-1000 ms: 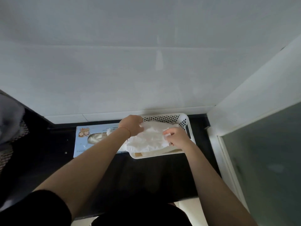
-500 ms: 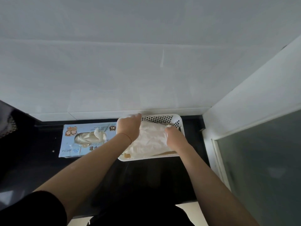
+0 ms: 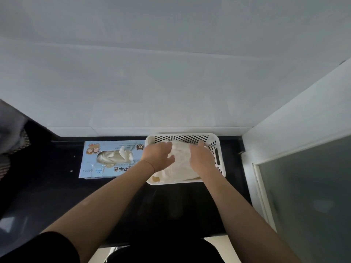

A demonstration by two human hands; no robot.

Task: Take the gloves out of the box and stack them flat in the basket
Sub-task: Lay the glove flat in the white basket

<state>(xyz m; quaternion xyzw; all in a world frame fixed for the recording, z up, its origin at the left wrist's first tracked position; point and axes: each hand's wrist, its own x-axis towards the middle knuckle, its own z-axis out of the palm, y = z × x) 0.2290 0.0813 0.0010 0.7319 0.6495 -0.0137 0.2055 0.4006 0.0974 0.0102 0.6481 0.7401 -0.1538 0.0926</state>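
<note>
- Two hands are working inside the basket (image 3: 218,149), a white perforated one sitting on the dark counter (image 3: 57,186) against the back wall (image 3: 171,82); the basket is the landmark for everything below.
- Lying in the basket is a pile of pale gloves (image 3: 180,164), spreading over most of its floor, with a little bare bottom showing at the near corners.
- Pressing down on the left part of that pile is the left hand (image 3: 158,157), its fingers stretched out fairly straight and gripping nothing.
- Resting on the right part of the pile is the right hand (image 3: 202,157), its fingers also extended and reaching toward the far wall of the basket; it appears to be flattening, not pinching, though its fingertips are partly hidden.
- Judging by this, part of the job is done: some gloves are already sitting in the basket and are being smoothed flat.
- Touching the basket's left side is the light blue box (image 3: 106,160), lying flat with its opening facing up.
- Poking out of that opening is another bunch of gloves (image 3: 115,156), so more are waiting to be pulled out and stacked; how many are left inside I cannot tell.
- Nothing is blocking the short path from the box to the basket, though the left forearm is crossing over the box's near right corner.
- Further left of the basket, past the box, something grey and woven (image 3: 11,137) is hanging at the frame edge, well apart.
- Right of the basket, a white frame with a frosted panel (image 3: 303,196) is standing close by, leaving little elbow room on that side.
</note>
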